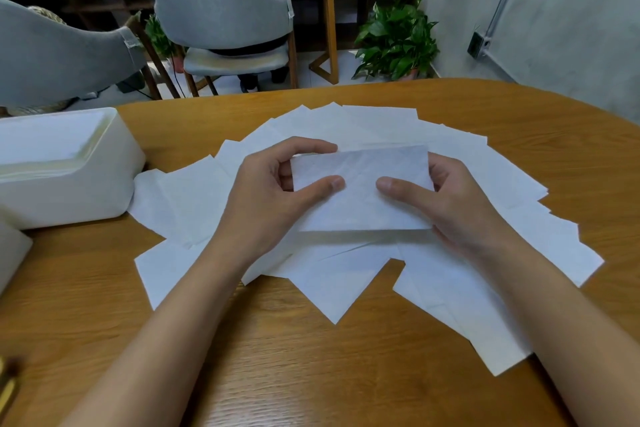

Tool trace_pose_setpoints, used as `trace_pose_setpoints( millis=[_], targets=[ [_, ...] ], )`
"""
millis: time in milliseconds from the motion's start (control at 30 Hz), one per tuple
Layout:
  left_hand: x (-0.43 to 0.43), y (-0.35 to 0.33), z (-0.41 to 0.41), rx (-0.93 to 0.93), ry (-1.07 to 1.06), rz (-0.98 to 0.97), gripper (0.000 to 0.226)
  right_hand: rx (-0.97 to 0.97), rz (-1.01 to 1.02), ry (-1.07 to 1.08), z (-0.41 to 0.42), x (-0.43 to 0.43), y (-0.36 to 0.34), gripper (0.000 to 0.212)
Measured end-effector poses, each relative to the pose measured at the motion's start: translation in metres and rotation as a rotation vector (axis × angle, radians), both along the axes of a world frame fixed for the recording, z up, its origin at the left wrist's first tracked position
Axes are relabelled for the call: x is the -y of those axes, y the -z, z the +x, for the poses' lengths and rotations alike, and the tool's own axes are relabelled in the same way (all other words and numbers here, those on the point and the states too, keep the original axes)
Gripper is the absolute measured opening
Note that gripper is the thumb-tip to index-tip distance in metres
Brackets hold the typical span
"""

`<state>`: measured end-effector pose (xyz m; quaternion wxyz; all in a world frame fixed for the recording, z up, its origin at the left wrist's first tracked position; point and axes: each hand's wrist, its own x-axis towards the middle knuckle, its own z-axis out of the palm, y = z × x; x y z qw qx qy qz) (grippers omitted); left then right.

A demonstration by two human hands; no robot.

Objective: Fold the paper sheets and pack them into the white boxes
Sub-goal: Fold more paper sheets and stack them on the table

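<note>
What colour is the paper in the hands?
White, the folded paper sheet shows best in the head view.

Folded white sheet (360,187) held above fanned loose sheets (450,274), open white box (104,177) left

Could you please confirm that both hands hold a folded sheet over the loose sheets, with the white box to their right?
Not quite: the head view shows the white box to their left. The left hand and right hand do hold the folded sheet over the loose sheets.
</note>
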<state>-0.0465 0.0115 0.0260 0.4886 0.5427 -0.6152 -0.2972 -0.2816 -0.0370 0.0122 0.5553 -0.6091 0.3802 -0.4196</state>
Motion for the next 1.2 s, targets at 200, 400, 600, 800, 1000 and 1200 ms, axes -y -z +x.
trace_pose_setpoints(
  millis=[200,400,600,800,1000,1200],
  targets=[
    [0.000,0.005,-0.005,-0.055,-0.021,0.030,0.034,-0.039,-0.044,0.009,0.004,-0.006,-0.004,0.024],
    [0.001,0.008,-0.009,-0.080,-0.054,0.038,0.029,-0.059,-0.110,-0.042,0.006,-0.007,-0.006,0.038],
    [0.002,0.010,-0.014,-0.043,-0.169,0.009,0.046,0.004,-0.177,-0.026,0.002,0.000,-0.004,0.066],
    [-0.003,0.002,-0.018,-0.265,-0.065,0.094,0.053,-0.020,-0.197,-0.032,-0.004,0.007,-0.003,0.075],
    [0.002,0.021,-0.018,0.008,-0.160,-0.075,0.064,-0.147,-0.192,0.041,-0.007,0.007,0.003,0.032],
    [0.004,0.040,-0.011,0.666,0.220,-0.197,0.054,-0.163,-0.192,0.259,-0.012,0.015,0.004,0.036]
  ],
)
